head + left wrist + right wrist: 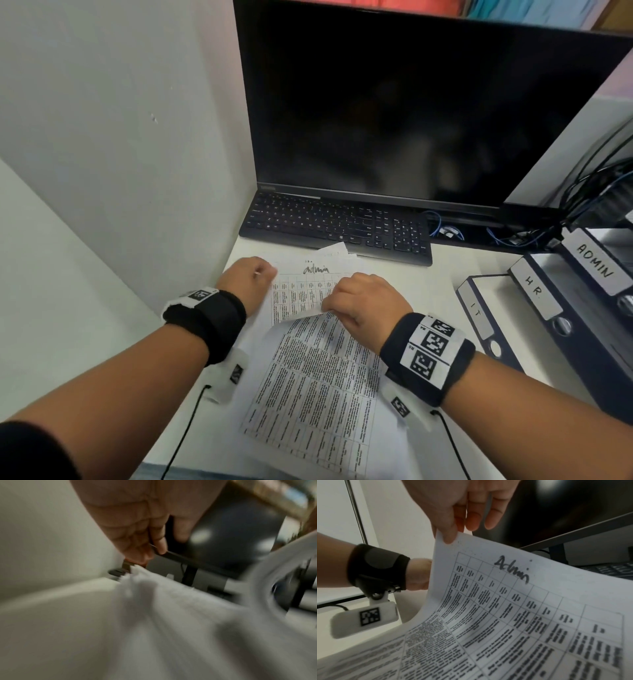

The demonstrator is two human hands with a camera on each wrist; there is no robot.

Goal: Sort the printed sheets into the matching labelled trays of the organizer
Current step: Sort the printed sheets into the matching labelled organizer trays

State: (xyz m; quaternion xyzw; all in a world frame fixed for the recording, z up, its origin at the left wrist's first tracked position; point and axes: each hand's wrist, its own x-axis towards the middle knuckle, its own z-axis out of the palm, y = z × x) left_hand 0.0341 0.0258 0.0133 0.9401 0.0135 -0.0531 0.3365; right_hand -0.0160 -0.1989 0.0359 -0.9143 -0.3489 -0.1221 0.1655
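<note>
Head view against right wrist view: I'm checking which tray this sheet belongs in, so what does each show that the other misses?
Only the head view shows the three labelled binders: IT, H R and ADMIN, at the right of the desk, plus the sheet underneath, also marked admin. Only the right wrist view shows the lifted sheet's printed face with "Admin" handwritten on top, and the thumb pinching its corner. Both show the right hand lifting that sheet, the left hand beside the stack, the keyboard and the dark monitor.
</note>
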